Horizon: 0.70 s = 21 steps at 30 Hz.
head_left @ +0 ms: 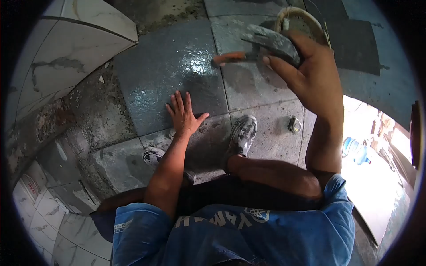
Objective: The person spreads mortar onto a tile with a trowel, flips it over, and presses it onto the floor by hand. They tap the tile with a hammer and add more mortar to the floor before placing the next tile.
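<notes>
My left hand [184,119] lies flat on a wet, dark grey floor tile [155,80], its fingers spread near the tile's front edge. Raised over the floor to the right, my right hand [313,73] is closed on a cement-smeared trowel [275,42]. The trowel's grey blade is in my grip, and its orange handle points left above the tiles. Part of the blade is hidden behind my fingers and thumb.
Behind my right hand stands a round bucket [280,18] with a dirty rim. A small tape measure [294,125] lies right of my shoe [242,133]. White marbled tiles [84,40] edge rough concrete at left. A blue water jug [355,150] sits at far right.
</notes>
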Tool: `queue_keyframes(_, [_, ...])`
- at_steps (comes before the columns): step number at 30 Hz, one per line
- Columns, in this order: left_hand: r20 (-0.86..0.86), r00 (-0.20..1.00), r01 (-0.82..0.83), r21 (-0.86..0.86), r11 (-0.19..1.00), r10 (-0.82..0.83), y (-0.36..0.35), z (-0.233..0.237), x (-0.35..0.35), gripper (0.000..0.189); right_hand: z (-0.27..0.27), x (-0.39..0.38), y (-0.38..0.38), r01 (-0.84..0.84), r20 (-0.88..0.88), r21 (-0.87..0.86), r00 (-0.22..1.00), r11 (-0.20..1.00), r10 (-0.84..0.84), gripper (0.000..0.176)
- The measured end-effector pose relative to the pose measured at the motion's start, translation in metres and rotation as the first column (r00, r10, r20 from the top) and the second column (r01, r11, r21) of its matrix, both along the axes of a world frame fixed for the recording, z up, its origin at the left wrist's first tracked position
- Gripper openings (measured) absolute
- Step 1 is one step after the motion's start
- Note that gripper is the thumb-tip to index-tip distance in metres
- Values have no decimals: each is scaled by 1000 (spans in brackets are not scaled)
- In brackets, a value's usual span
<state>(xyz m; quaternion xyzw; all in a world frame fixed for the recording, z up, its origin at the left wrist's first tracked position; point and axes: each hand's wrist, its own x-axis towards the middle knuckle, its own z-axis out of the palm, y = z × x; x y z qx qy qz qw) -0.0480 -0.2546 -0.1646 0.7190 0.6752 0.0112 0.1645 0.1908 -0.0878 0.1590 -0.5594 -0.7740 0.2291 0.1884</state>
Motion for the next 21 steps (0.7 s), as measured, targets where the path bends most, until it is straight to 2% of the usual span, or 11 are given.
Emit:
queue_keyframes(2, [-16,999,28,-59,998,-29,3,2,-1,114,8,-1,2,-18,6,-4,1000,1000,18,30])
queue_keyframes(4, [-19,999,26,-88,996,-27,12,1,-6,113,18,-1,-1,60,-30,-152,997,987,-65,29])
queue_keyframes(8, [-16,1000,-3,115,993,4,51,-13,-22,110,37,3,-3,103,58,-148,994,984,-95,31])
queue_keyframes(10, [-32,987,-157,-85,984,154,81,13,-24,107,47,-1,6,65,76,-54,995,996,-61,31])
queue_keyframes(11, [-44,980,-197,-242,950,192,98,31,-20,105,61,-10,13,144,87,-133,987,981,-133,32])
queue_keyframes(12, [-25,979,-202,-226,953,201,105,37,-13,105,75,-20,20,224,102,-203,973,953,-207,33])
queue_keyframes(14, [-9,928,-342,-419,841,373,122,52,-3,105,96,-37,40,249,128,-213,966,945,-226,36])
queue_keyframes(16, [45,921,-327,-447,833,386,127,58,4,104,127,-54,56,194,180,-114,969,974,-172,34])
queue_keyframes(18, [74,858,-402,-517,756,508,127,63,10,100,165,-63,57,275,260,-62,933,960,-250,30])
queue_keyframes(20, [85,835,-393,-600,696,544,132,82,10,98,203,-51,57,286,322,-13,908,958,-267,29])
queue_keyframes(21, [119,829,-389,-579,716,546,142,83,11,98,216,-40,57,323,316,44,893,946,-319,28])
